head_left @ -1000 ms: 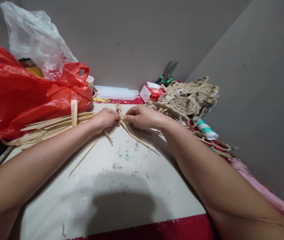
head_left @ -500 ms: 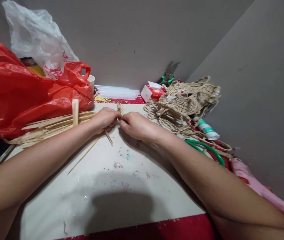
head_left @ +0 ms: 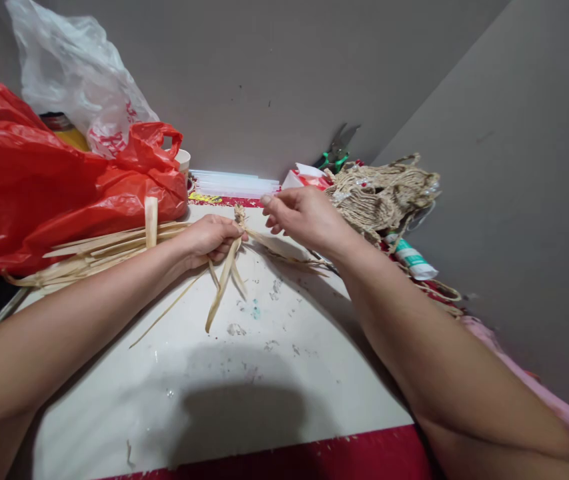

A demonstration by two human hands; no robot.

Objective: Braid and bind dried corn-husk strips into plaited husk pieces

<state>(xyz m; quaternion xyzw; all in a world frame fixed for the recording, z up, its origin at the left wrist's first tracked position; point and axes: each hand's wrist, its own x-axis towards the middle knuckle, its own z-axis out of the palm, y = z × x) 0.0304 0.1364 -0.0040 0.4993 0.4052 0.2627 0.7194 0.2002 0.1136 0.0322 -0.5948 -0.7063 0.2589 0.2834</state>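
Observation:
My left hand [head_left: 214, 237] pinches a small braid of pale dried straw [head_left: 239, 215] near the middle of the white board. The knotted top of the braid pokes up above the fingers. Several loose strips [head_left: 223, 287] hang from it toward me, and others spread to the right. Raised just right of the braid, my right hand [head_left: 297, 212] touches no strip; its fingers are loosely curled and apart. A pile of flat straw strips [head_left: 109, 250] lies left, partly under my left forearm.
At the left stand a red plastic bag [head_left: 39, 193] and a clear bag [head_left: 79, 67]. Clear tubes [head_left: 234, 183] lie at the back. On the right are braided cord [head_left: 379, 197], green-handled shears [head_left: 335, 150], a tissue pack [head_left: 307, 176] and a green-and-white roll [head_left: 417, 258].
My right hand has let go of the straw and moved up and right. The strips it covered now show, hanging forward and lying rightward. My left hand has kept its hold.

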